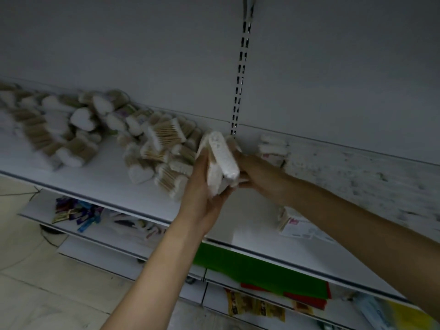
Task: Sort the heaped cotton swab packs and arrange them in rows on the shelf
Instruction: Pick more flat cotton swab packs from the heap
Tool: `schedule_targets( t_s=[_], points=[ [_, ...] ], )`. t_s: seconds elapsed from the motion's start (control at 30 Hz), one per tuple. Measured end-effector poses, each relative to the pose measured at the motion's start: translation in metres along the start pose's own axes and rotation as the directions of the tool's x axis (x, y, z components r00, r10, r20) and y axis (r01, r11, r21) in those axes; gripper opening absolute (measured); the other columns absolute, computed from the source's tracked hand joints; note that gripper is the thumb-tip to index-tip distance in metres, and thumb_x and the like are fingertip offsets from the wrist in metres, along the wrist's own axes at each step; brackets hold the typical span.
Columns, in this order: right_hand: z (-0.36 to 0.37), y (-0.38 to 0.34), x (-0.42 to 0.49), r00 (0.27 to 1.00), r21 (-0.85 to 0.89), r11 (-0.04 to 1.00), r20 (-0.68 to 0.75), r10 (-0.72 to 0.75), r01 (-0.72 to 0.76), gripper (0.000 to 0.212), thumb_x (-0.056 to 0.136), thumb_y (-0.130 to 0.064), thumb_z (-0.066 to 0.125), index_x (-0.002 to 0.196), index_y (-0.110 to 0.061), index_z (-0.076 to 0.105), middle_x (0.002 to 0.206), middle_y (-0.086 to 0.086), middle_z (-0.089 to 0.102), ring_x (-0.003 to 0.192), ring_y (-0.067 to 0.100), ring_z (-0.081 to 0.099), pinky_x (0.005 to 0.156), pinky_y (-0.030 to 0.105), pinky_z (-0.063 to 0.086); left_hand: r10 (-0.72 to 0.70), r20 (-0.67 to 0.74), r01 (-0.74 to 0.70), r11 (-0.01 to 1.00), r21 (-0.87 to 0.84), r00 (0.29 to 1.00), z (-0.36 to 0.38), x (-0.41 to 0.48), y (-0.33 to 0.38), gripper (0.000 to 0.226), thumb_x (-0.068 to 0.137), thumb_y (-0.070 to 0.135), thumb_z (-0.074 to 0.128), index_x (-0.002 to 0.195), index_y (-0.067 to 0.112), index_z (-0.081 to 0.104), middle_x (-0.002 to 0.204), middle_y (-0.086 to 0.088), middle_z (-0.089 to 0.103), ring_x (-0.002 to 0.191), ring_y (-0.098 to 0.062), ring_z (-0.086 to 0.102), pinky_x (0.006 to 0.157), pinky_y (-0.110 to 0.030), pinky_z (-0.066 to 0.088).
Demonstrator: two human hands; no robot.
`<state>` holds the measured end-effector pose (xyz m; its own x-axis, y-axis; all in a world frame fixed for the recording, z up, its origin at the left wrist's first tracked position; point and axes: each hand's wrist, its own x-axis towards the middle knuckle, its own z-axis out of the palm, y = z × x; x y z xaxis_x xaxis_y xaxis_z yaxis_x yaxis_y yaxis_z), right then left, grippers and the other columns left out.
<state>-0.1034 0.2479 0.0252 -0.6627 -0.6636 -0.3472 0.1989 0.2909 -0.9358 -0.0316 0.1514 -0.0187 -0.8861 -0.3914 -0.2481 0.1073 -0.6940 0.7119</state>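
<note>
Far left on the upper shelf: a loose heap of clear-wrapped wooden-stick cotton swab packs (47, 129) lies on the white metal shelf (102, 179). It is blurred, and several packs show heart-shaped white ends.
Lower left: small purple and blue packets (78, 215) lie on a white lower shelf (38, 208) above a pale tiled floor (23, 282).
Left of centre: a second heap of swab packs (162, 146) is tumbled from the back wall towards the shelf's front, with sticks pointing in different directions. Its right side lies just beside the left hand.
Left hand: the left hand (204, 194) reaches up from below, fingers curled round the lower left side of the held packs.
Held packs: a bundle of white-tipped swab packs (221, 160) stands roughly upright between both hands, above the shelf and in front of the back wall. How many packs it holds is unclear.
Behind the bundle: a slotted metal upright (240, 82) runs up the grey back wall.
Right hand: the right hand (252, 172) grips the same bundle from the right, its fingertips mostly hidden behind the packs.
Right of the hands: a short neat stack of swab packs (273, 148) sits against the back wall, near the right hand.
Front right: a pack with a pink-printed label (295, 222) lies near the shelf's front lip, under the right forearm.
Lower right: a green sheet (250, 265) and yellow-brown packets (254, 306) lie on the shelves below.
</note>
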Motion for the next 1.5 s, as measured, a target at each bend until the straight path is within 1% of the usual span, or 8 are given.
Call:
schedule_targets(
  t_s=[0.2, 0.43, 0.7, 0.8, 1.07, 1.27, 1.4, 1.5],
  points=[
    [-0.023, -0.019, -0.003, 0.998, 0.146, 0.987, -0.006, -0.059, 0.059, 0.036, 0.083, -0.035, 0.061, 0.111, -0.011, 0.059, 0.1, 0.009, 0.067, 0.09, 0.024, 0.064, 0.079, 0.036, 0.054, 0.236, 0.075, -0.246, 0.88, 0.405, 0.969, -0.007, 0.013, 0.012, 0.05, 0.089, 0.024, 0.06, 0.135, 0.007, 0.049, 0.127, -0.012, 0.062, 0.114, -0.025, 0.062, 0.093, -0.038, 0.054],
    [-0.073, -0.04, 0.016, 0.886, -0.474, 0.87, -0.335, -0.32, 0.135, 0.016, 0.092, -0.018, 0.06, 0.106, -0.015, 0.053, 0.091, 0.0, 0.06, 0.075, 0.009, 0.057, 0.055, 0.011, 0.045, 0.148, 0.056, -0.157, 0.952, 0.264, 0.987, -0.017, 0.028, 0.021, 0.029, 0.095, 0.018, 0.056, 0.123, 0.01, 0.058, 0.119, -0.01, 0.066, 0.111, -0.026, 0.063, 0.097, -0.044, 0.05],
    [-0.098, 0.01, 0.057, 0.913, -0.98, -0.015, -0.178, -0.366, -0.197, 0.041, 0.091, -0.033, 0.059, 0.129, -0.02, 0.052, 0.127, 0.008, 0.052, 0.119, 0.027, 0.046, 0.096, 0.033, 0.03, 0.054, 0.117, -0.077, 0.976, 0.203, 0.992, -0.027, 0.031, 0.036, 0.023, 0.095, 0.0, 0.045, 0.111, 0.01, 0.059, 0.107, -0.005, 0.068, 0.099, -0.017, 0.065, 0.092, -0.032, 0.052],
    [-0.095, 0.015, 0.061, 0.894, -0.96, -0.131, -0.174, -0.414, -0.247, 0.049, 0.089, -0.039, 0.06, 0.129, -0.014, 0.047, 0.126, 0.011, 0.051, 0.117, 0.029, 0.045, 0.095, 0.036, 0.031, 0.142, 0.104, -0.169, 0.926, 0.337, 0.984, -0.028, 0.032, 0.034, 0.017, 0.092, 0.002, 0.056, 0.106, 0.011, 0.06, 0.102, -0.003, 0.068, 0.094, -0.015, 0.064, 0.082, -0.028, 0.05],
    [-0.108, 0.02, 0.055, 0.887, -0.984, -0.04, -0.14, -0.44, -0.175, 0.032, 0.091, -0.034, 0.058, 0.115, -0.013, 0.056, 0.115, 0.009, 0.058, 0.106, 0.026, 0.053, 0.087, 0.031, 0.027, 0.552, 0.368, -0.641, 0.462, 0.613, 0.749, -0.027, 0.023, 0.017, 0.036, 0.083, 0.001, 0.071, 0.087, 0.032, 0.053, 0.099, 0.023, 0.063, 0.095, 0.004, 0.06, 0.085, -0.022, 0.049],
    [-0.108, 0.006, 0.052, 0.88, -0.986, -0.018, -0.142, -0.452, -0.168, 0.043, 0.092, -0.04, 0.057, 0.127, -0.016, 0.056, 0.123, 0.008, 0.059, 0.113, 0.026, 0.053, 0.097, 0.033, 0.028, 0.476, 0.862, -0.839, -0.388, 0.383, 0.174, -0.034, 0.028, 0.012, 0.016, 0.089, 0.001, 0.055, 0.1, 0.012, 0.053, 0.108, -0.011, 0.07, 0.107, -0.024, 0.055, 0.102, -0.02, 0.039],
    [-0.086, -0.031, 0.014, 0.964, -0.641, 0.766, -0.167, -0.209, 0.055, 0.042, 0.093, -0.047, 0.051, 0.11, -0.014, 0.068, 0.102, 0.003, 0.069, 0.091, 0.017, 0.065, 0.089, 0.033, 0.05, 0.331, 0.944, -0.787, -0.585, 0.196, -0.011, -0.028, 0.03, 0.016, 0.007, 0.097, 0.003, 0.054, 0.092, 0.008, 0.053, 0.107, -0.013, 0.071, 0.105, -0.027, 0.059, 0.089, -0.035, 0.053],
    [-0.077, -0.041, -0.008, 0.995, -0.506, 0.859, 0.092, -0.034, 0.076, 0.037, 0.085, -0.031, 0.065, 0.104, 0.0, 0.066, 0.09, 0.002, 0.067, 0.08, 0.007, 0.064, 0.074, 0.018, 0.051, 0.244, 0.969, -0.768, -0.628, 0.122, -0.046, -0.019, 0.034, 0.016, 0.006, 0.094, 0.001, 0.058, 0.094, 0.006, 0.055, 0.11, -0.015, 0.07, 0.108, -0.028, 0.056, 0.083, -0.035, 0.054]
  ],
)
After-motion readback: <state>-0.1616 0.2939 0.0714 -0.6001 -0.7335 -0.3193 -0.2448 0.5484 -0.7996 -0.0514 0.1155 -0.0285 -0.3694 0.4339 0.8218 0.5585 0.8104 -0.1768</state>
